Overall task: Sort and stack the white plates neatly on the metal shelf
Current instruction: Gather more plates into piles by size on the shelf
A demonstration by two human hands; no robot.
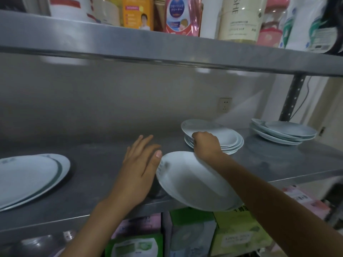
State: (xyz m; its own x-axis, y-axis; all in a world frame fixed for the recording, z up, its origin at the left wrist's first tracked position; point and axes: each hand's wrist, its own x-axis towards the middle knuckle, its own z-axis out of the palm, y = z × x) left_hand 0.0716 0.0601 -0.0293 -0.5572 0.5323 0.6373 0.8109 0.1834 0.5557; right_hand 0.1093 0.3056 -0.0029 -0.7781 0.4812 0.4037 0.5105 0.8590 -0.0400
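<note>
A white plate [193,182] lies at the front of the metal shelf [96,184] and juts past its front edge. My left hand [141,164] rests flat on the shelf just left of it, fingers spread, thumb touching the plate's rim. My right hand [206,143] reaches over that plate, its fingers curled on the near edge of a stack of white plates [228,140]. Another stack of white plates [285,132] sits at the far right. Two large oval plates [29,179] lie stacked at the left.
An upper shelf [167,47] full of boxes and bottles hangs close overhead. A perforated upright post [292,97] stands at the back right. Boxed goods [191,234] fill the shelf below. A wall socket [224,106] sits behind the plates.
</note>
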